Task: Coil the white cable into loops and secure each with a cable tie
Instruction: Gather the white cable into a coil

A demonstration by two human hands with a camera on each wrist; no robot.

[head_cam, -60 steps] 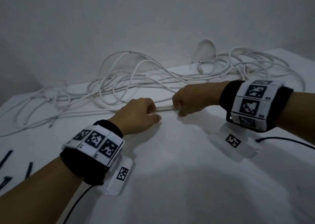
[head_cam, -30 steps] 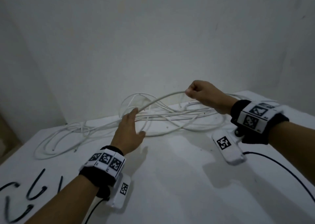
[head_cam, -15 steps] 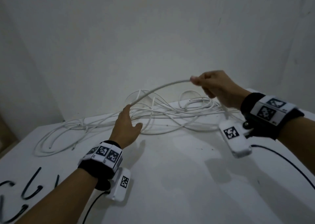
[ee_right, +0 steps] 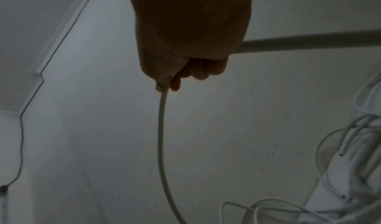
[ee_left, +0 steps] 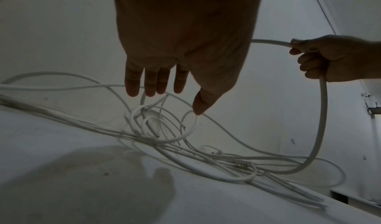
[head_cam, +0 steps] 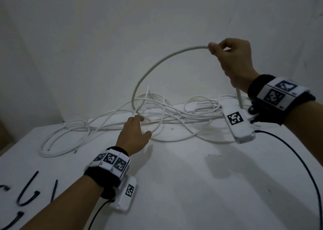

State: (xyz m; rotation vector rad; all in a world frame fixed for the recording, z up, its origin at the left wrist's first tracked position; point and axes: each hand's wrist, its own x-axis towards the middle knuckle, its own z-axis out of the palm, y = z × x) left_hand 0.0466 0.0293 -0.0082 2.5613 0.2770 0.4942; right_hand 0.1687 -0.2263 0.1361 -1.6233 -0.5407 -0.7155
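Head view shows the right hand [head_cam: 232, 62] fisted round the white cable [head_cam: 157, 63], lifted well above the table [head_cam: 192, 186]; from that grip the strand arcs toward 8 o'clock, down into the tangle near the back edge. Left hand [head_cam: 134, 135] hovers there with fingers straight, holding nothing. It is the nearer hand to the arc's low end, so catching the strand there likely falls to it.

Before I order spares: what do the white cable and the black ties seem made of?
White cable: probably matte plastic-sheathed, springy; it holds a smooth arch out of the right hand. Black ties: possibly plastic or coated wire; thin dark bent strips, too dim to tell.
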